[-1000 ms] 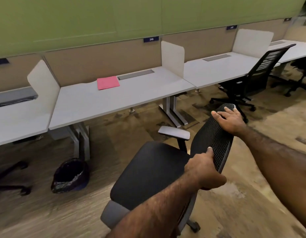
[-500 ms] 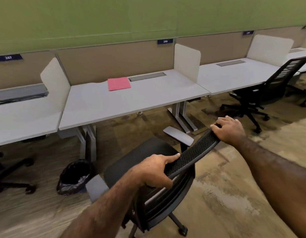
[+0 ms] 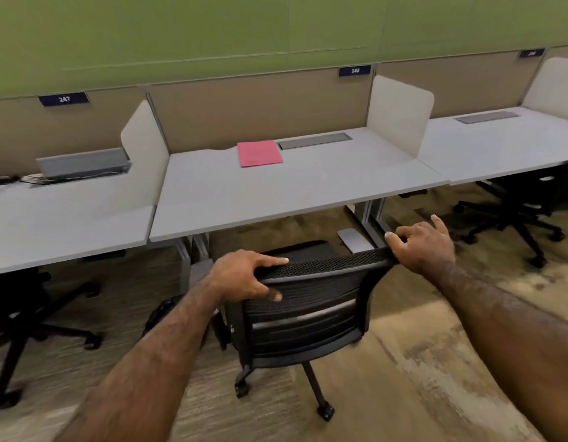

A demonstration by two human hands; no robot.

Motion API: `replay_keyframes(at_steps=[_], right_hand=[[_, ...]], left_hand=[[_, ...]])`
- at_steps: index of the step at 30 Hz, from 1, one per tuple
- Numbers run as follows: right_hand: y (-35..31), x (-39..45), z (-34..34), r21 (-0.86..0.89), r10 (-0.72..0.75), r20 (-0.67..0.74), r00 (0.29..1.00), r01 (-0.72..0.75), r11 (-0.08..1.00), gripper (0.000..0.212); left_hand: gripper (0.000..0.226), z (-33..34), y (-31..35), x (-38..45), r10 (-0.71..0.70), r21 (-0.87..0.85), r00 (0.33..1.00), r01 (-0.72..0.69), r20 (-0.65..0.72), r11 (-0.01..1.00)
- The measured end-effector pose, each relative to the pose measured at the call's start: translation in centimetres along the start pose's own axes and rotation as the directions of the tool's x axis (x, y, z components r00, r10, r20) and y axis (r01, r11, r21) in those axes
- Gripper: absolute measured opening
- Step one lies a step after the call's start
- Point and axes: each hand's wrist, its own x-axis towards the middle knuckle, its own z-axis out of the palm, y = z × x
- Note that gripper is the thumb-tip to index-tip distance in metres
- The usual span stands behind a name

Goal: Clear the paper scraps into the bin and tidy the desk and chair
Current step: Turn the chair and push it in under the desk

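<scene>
The chair (image 3: 308, 301) is black, its back a fine mesh weave crossed by pale grey bands. The surface (image 3: 276, 193) is plain light grey, and on it lies a pink folder (image 3: 259, 153). Behind stand tan panels (image 3: 244, 113) under a green wall (image 3: 212, 33), with navy number plates (image 3: 354, 70) lettered white. The carpet (image 3: 420, 362) is mottled brown and beige

Green wall (image 3: 180, 27), neighbouring black chair (image 3: 528, 199), number plate (image 3: 64, 99)

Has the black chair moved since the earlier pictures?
Yes. The chair has turned its back to the person and moved toward the desk, its seat now near the desk's front edge. Both hands grip its backrest.
</scene>
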Motion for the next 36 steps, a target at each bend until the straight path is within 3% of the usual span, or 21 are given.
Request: replay_keyframes(at_steps=[3, 6, 12, 17, 20, 27, 36], right_hand=[[-2.0, 2.3, 1.0, 0.010, -0.021, -0.048, 0.999, 0.021, 1.000, 0.065], [-3.6, 4.8, 2.0, 0.036, -0.044, -0.048, 0.998, 0.045, 0.998, 0.054], [-4.3, 10.0, 3.1, 0.111, -0.073, -0.068, 0.995, 0.080, 0.991, 0.053], [-3.6, 15.2, 4.5, 0.114, -0.023, -0.021, 1.000, 0.025, 0.993, 0.058], [-2.9, 18.2, 5.4, 0.124, -0.026, 0.042, 0.999, 0.021, 0.992, 0.072], [-2.0, 24.9, 7.6, 0.157, -0.125, 0.161, 0.979, 0.100, 0.983, 0.091], [-1.6, 31.0, 9.8, 0.208, -0.156, 0.144, 0.977, 0.124, 0.970, 0.091]], left_hand=[[0.082, -0.3, -2.5, 1.9, -0.035, 0.144, 0.977, 0.067, -0.212, 0.987], [0.105, -0.8, -4.8, 3.9, -0.004, 0.285, 0.940, 0.108, -0.341, 0.953], [0.104, -1.9, -7.6, 9.3, 0.000, 0.395, 0.919, 0.170, -0.395, 0.903], [0.100, -2.4, -8.3, 13.8, -0.043, 0.325, 0.901, 0.200, -0.432, 0.924], [0.100, -2.5, -8.3, 16.5, -0.078, 0.329, 0.899, 0.237, -0.430, 0.914], [0.098, -3.9, -8.9, 22.0, -0.188, 0.257, 0.879, 0.323, -0.438, 0.911], [0.097, -5.8, -10.2, 28.7, -0.375, 0.094, 0.816, 0.458, -0.440, 0.884]])
